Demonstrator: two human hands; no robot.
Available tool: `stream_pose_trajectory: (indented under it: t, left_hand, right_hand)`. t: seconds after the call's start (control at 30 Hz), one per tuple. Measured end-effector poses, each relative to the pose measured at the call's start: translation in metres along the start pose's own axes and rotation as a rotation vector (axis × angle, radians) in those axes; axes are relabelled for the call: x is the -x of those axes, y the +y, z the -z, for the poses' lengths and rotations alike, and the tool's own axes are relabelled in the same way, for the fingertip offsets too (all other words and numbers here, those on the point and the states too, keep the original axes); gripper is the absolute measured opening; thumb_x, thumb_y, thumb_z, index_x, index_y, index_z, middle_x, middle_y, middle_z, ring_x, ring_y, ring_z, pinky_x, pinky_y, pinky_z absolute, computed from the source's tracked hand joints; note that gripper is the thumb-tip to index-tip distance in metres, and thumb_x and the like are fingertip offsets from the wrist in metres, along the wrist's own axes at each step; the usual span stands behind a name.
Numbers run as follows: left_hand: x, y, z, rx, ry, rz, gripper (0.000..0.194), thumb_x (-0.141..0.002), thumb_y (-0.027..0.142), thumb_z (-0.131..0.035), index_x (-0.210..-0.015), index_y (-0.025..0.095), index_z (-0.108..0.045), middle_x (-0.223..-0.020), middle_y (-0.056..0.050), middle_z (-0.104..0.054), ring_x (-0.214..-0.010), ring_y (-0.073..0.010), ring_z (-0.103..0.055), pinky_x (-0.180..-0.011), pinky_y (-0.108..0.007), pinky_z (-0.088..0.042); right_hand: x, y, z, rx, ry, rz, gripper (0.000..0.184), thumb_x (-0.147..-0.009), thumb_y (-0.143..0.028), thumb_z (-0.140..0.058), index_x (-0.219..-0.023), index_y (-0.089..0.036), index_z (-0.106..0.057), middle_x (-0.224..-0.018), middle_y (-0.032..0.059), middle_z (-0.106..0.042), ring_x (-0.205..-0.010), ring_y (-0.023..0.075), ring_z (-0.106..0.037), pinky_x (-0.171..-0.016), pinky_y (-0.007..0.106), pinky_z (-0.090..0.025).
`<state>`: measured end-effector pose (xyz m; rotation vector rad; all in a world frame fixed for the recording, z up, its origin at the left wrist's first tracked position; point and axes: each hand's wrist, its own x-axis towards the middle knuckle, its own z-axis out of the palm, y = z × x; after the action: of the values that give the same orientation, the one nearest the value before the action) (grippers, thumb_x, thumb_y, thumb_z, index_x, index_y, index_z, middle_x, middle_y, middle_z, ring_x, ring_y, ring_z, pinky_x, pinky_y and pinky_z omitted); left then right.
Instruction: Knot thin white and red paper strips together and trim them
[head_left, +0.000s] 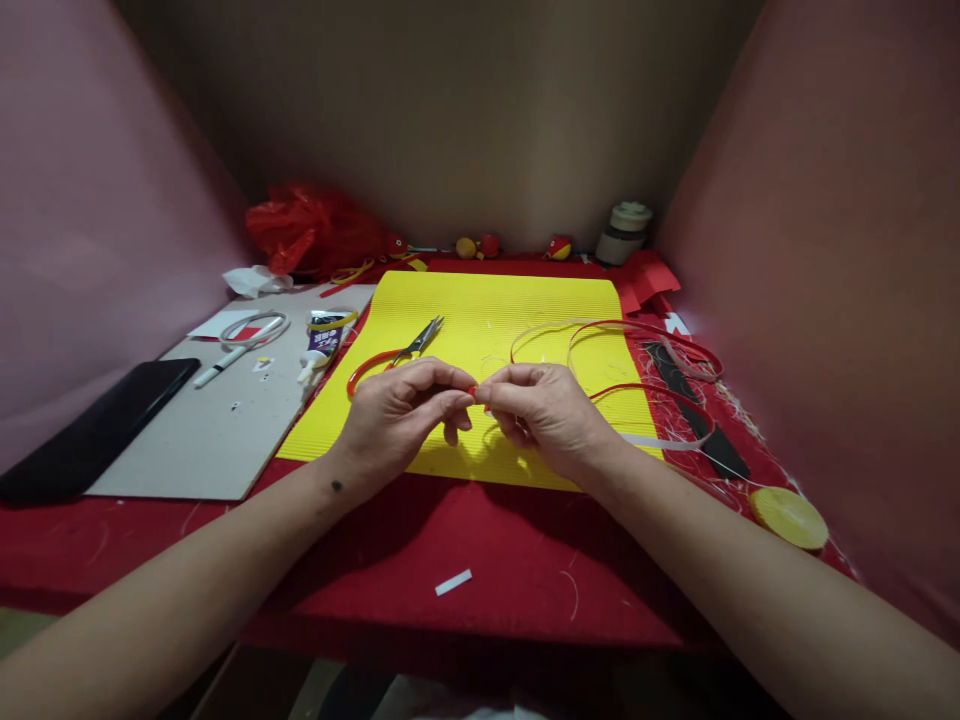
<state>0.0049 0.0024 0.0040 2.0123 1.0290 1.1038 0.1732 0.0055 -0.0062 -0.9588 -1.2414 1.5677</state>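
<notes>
My left hand and my right hand meet over a yellow corrugated sheet. Thumb and forefinger of each are pinched together on a tiny red piece, which looks like the end of a red strip. Fingers mostly cover that piece. The narrow strip, with a pale reverse side, curls in wide loops to the right of my right hand. Scissors with red-orange handles lie on the sheet just beyond my left hand, blades partly apart and pointing away.
A grey board at left bears a marker, a coiled pale strip and a glue tube. A black case overlaps its edge. On the right lie a dark flat bar and a yellow roll.
</notes>
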Motion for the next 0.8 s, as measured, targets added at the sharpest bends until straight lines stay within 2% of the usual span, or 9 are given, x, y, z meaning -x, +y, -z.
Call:
stream_pose_trajectory:
  t: [0.07, 0.17, 0.33, 0.43, 0.6, 0.8]
  left_hand:
    - [0.001, 0.001, -0.002, 0.080, 0.012, 0.025, 0.006, -0.084, 0.016, -0.060, -0.087, 0.012, -0.063, -0.062, 0.000, -0.064, -0.049, -0.0096, -0.062, -0.050, -0.020, -0.054]
    - [0.002, -0.003, -0.002, 0.010, 0.045, -0.092, 0.004, -0.084, 0.016, -0.060, -0.085, 0.013, -0.063, -0.069, -0.001, -0.063, -0.052, -0.0085, -0.062, -0.051, -0.021, -0.053]
    - [0.000, -0.015, 0.002, -0.531, 0.005, -0.408, 0.010, -0.090, 0.015, -0.051, -0.084, 0.014, -0.059, -0.070, -0.001, -0.061, -0.057, -0.0071, -0.058, -0.054, -0.019, -0.049]
    - [0.000, -0.020, 0.003, -0.750, -0.022, -0.516, 0.012, -0.091, 0.012, -0.046, -0.085, 0.014, -0.057, -0.074, -0.003, -0.062, -0.062, -0.0091, -0.059, -0.054, -0.019, -0.048]
    - [0.002, -0.023, 0.005, -0.779, -0.088, -0.587, 0.012, -0.089, 0.007, -0.045, -0.090, 0.013, -0.055, -0.079, -0.004, -0.061, -0.068, -0.0109, -0.059, -0.059, -0.021, -0.049]
    - [0.002, -0.021, 0.008, -0.701, -0.121, -0.536, 0.012, -0.089, 0.009, -0.046, -0.086, 0.014, -0.056, -0.073, -0.001, -0.060, -0.059, -0.0068, -0.057, -0.054, -0.016, -0.047]
  right_hand:
    - [0.000, -0.001, 0.001, -0.013, -0.016, 0.013, 0.022, -0.070, -0.031, -0.068, -0.058, -0.015, -0.058, -0.037, -0.0074, -0.045, -0.034, 0.0034, -0.033, -0.036, 0.018, -0.024]
    - [0.000, -0.003, 0.001, 0.044, -0.018, 0.020, 0.021, -0.071, -0.028, -0.066, -0.057, -0.015, -0.058, -0.038, -0.0069, -0.046, -0.034, 0.0036, -0.036, -0.037, 0.018, -0.026]
    - [0.001, -0.006, -0.003, 0.235, 0.093, -0.031, 0.017, -0.068, -0.022, -0.063, -0.054, -0.015, -0.057, -0.043, -0.0052, -0.050, -0.036, 0.0040, -0.040, -0.037, 0.018, -0.028]
    - [0.002, -0.007, -0.007, 0.294, 0.146, -0.054, 0.014, -0.066, -0.016, -0.062, -0.053, -0.014, -0.057, -0.044, -0.0046, -0.050, -0.037, 0.0039, -0.041, -0.038, 0.018, -0.030]
    - [0.003, -0.004, -0.007, 0.255, 0.118, -0.067, 0.016, -0.065, -0.015, -0.061, -0.050, -0.015, -0.056, -0.040, -0.0053, -0.049, -0.034, 0.0036, -0.040, -0.037, 0.018, -0.029]
    - [0.002, 0.002, -0.004, 0.185, 0.047, -0.072, 0.013, -0.063, -0.016, -0.059, -0.050, -0.015, -0.057, -0.038, -0.0064, -0.048, -0.033, 0.0035, -0.039, -0.035, 0.018, -0.027]
